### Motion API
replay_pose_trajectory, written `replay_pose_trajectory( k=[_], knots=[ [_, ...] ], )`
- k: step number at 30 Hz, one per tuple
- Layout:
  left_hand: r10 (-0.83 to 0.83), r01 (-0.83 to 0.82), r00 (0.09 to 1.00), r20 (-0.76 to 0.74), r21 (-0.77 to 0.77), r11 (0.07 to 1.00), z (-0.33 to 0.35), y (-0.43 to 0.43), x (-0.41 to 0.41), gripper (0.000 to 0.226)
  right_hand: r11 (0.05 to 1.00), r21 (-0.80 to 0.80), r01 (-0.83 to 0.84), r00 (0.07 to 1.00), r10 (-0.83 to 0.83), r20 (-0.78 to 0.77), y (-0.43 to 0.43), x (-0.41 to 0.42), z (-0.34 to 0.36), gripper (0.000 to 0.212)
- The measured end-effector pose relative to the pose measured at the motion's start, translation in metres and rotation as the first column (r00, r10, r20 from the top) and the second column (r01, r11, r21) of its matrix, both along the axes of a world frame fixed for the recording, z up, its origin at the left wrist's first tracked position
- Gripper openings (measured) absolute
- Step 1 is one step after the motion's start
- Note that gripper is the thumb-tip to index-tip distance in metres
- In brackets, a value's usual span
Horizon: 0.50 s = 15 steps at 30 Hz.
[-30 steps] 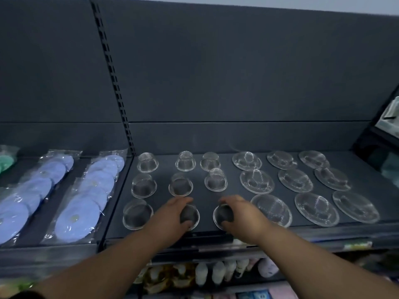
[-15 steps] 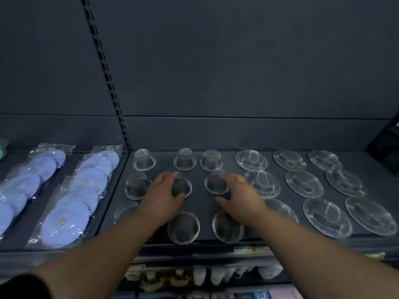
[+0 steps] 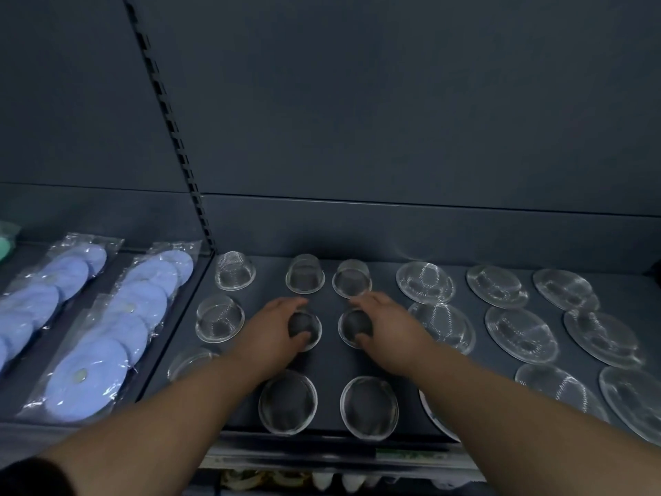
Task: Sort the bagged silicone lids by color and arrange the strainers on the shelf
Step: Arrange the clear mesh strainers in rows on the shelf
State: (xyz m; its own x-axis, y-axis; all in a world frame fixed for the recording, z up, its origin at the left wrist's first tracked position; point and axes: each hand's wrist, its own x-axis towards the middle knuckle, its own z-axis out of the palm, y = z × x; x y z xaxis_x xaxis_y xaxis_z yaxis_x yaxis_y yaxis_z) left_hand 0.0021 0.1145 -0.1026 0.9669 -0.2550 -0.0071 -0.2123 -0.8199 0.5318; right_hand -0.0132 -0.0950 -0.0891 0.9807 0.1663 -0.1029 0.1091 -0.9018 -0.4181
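Both grips on mid-row strainers; main risk is the front row at the shelf lip.

Left grip [image 3: 272, 331] has fingers + thumb curled round a small dome strainer [image 3: 305, 325]. Right grip [image 3: 390, 327] holds the neighbour strainer [image 3: 354, 325] the same way. Both sit on the shelf [image 3: 332, 359], mid row of the small set. Thin mesh, so a hard squeeze prob dents it. The back-row pair [image 3: 305, 273] is just past the fingertips, and a fwd shove knocks it out of line. Bigger worry: forearms pass over the two front strainers [image 3: 288, 406] at the lip, and the right forearm hides part of a flat strainer [image 3: 434, 413]. A low pull-back sweeps them off. Bagged blue lids [image 3: 107, 334] are in the left bay, well apart, no risk.
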Motion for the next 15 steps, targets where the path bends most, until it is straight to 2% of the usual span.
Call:
replay_pose_trajectory(
  k=[6,11,15],
  knots=[
    [0.025,-0.025,1.000,-0.013,-0.016,1.000,0.002,-0.006,-0.001,0.063,1.000,0.022,0.001,1.000,-0.001,0.009,-0.005,-0.001,0.002,0.061],
    [0.101,-0.098,0.994,0.043,-0.063,0.993,0.012,-0.008,0.015,0.062,0.993,0.099,0.069,0.991,-0.080,0.105,-0.009,0.018,0.007,0.052],
    [0.106,-0.105,0.992,0.066,-0.018,0.994,0.015,-0.012,0.042,0.061,0.995,0.074,0.072,0.991,-0.079,0.106,-0.012,0.043,0.010,0.048]
  ],
)
